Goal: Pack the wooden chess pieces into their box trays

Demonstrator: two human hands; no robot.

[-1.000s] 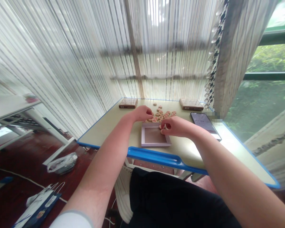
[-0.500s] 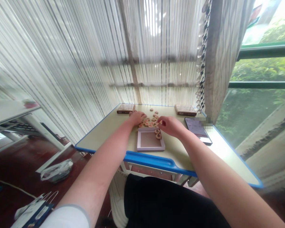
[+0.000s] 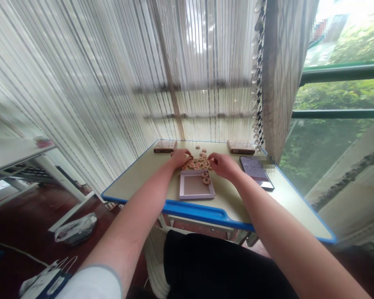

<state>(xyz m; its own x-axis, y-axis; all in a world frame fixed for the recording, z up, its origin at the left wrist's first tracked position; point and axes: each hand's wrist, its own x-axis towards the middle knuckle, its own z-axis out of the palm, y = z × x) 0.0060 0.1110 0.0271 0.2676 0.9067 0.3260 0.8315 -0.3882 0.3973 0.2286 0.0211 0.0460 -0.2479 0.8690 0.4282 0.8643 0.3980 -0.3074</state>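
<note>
A heap of round wooden Chinese chess pieces [image 3: 197,165], marked in red where the signs show, lies on the table behind a shallow open box [image 3: 181,185]. Two pieces with dark signs [image 3: 206,181] sit inside the box at its right side. My left hand [image 3: 180,158] arches over the heap's left edge, its fingertips bent down around a piece. At the right edge of the heap, my right hand [image 3: 222,164] pinches a piece between thumb and forefinger, partly hidden by the fingers.
Two flat brown boxes [image 3: 165,145] [image 3: 241,146] lie at the table's back left and back right. A phone [image 3: 256,172] rests to the right of my right hand. The table [image 3: 134,178] has a blue rim with a groove in front. Striped curtains hang behind.
My left hand has lifted into an arch, and its fingers have bent down onto the pieces. My right hand stays at the heap's right edge. The view has shifted slightly.
</note>
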